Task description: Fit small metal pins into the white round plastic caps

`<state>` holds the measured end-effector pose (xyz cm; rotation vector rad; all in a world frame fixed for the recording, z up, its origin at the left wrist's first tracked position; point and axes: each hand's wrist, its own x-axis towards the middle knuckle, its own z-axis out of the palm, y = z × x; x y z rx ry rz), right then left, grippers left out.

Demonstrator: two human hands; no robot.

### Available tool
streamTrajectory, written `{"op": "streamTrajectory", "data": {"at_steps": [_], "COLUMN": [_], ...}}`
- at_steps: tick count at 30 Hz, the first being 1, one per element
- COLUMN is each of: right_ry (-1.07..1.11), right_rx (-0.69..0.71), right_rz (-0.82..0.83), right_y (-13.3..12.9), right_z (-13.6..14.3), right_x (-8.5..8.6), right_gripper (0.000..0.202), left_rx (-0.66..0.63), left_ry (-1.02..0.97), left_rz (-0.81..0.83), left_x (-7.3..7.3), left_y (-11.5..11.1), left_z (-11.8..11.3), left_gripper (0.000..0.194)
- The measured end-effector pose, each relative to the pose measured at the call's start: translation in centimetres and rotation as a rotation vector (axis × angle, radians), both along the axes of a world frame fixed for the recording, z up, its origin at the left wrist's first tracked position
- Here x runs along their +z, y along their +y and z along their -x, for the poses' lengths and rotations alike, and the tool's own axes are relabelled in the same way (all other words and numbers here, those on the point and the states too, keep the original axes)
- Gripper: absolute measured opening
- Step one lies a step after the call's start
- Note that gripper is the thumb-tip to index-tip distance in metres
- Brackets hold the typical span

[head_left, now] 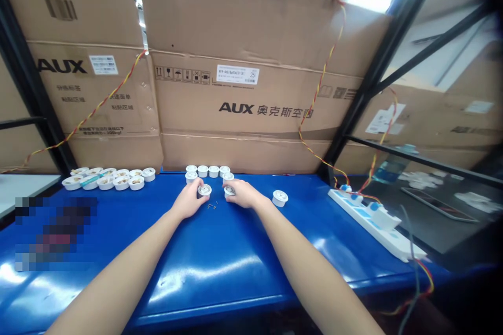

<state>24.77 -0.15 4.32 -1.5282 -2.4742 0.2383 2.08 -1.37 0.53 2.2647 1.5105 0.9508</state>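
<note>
Pinched between thumb and fingers of the left hand (190, 200), toward the back of the blue tabletop (220, 261): white flanged cup (204, 190). Across a narrow gap to the right: second white flanged cup (229, 191), pinched by the right hand (243, 193) and partly hidden behind its fingers. Cannot tell whether lifted or resting on the surface. Both round and squat, wider than tall; top faces turned up, central axis near upright, broadest span across the rim and roughly level. White sides, broad pale rim, grey detail inside the top, too small to read. Just in front, between the hands: several tiny screw-like pieces (212, 205), scattered. Behind: row of four similar cups (203, 171), plus two more nearer the hands, one at each end. To the right of the right hand, apart: lone flanged cup (279, 198). Far left: clustered white cups (106, 182), many with brownish contents, teal slender object (89, 178) across some. Farther right: white power strip (389, 238). Upright at the back: AUX cardboard (251, 138).
</note>
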Motion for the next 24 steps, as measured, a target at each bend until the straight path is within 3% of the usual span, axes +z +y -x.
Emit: {"op": "streamTrajectory", "data": {"at_steps": [4,8,12,15,20,24], "right_ry": [0.227,0.306,0.197,0.075,-0.066,-0.176], "right_rx": [0.048,0.005,0.087,0.201,0.258,0.284], "right_rz": [0.086,0.12,-0.137,-0.295,-0.356,-0.341], "right_y": [0.6,0.8,0.2,-0.2,-0.1,0.0], "right_z": [0.0,0.1,0.6,1.0,1.7,2.1], "right_x": [-1.3,-1.6,-0.8,-0.3,-0.4,-0.7], "right_gripper": [0.064,0.067,0.046,0.04,0.033,0.031], "left_rx": [0.013,0.004,-0.041,-0.089,-0.148,-0.208], "left_ry": [-0.044,-0.042,-0.005,0.18,0.501,0.627], "left_rz": [0.059,0.079,-0.097,-0.253,-0.434,-0.472], "left_x": [-0.2,-0.2,0.2,0.9,1.8,1.7], "left_y": [0.4,0.5,0.2,0.0,0.2,0.5], "left_z": [0.1,0.3,0.6,0.7,0.7,0.6], "left_gripper": [0.046,0.038,0.037,0.04,0.035,0.027]}}
